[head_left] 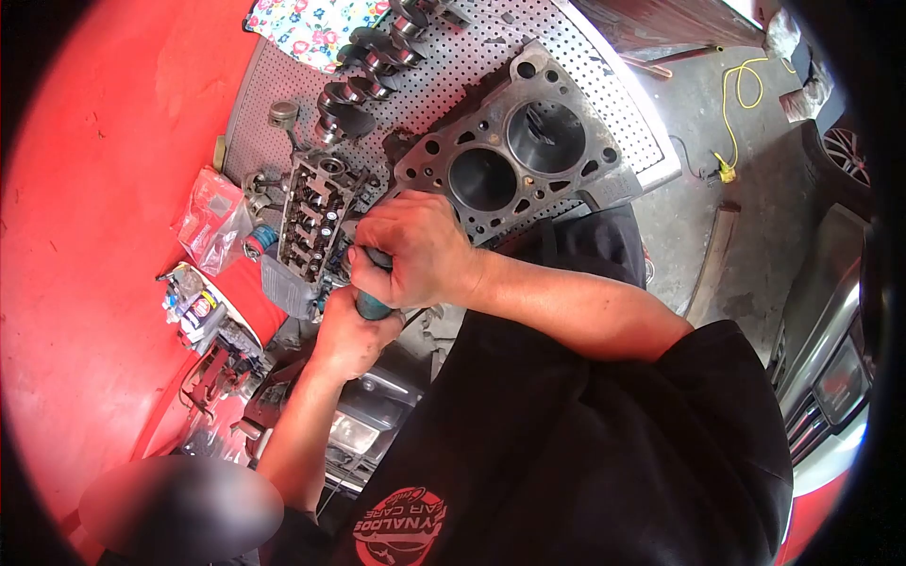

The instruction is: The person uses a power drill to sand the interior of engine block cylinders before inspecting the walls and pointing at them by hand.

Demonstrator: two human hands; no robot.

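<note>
My left hand (351,338) is wrapped around a dark teal cylindrical tool (375,307), whose exact kind I cannot make out. Above it, my right hand (415,247) is closed over the tool's other end, thumb along its side. Both hands are beside a cylinder head (313,222) with rows of valve springs; whether the tool touches it is hidden. An engine block (566,179) with two large bores showing lies just beyond my right hand. Farther up lies a crankshaft (354,90), with a piston (283,115) on its connecting rod closer to the head.
A perforated metal bench top (283,83) carries the engine parts and a floral cloth (316,30). Left of them are a clear plastic bag (209,222) and a red wall (94,189). Parked cars (830,377) and a yellow cord (725,113) are at right.
</note>
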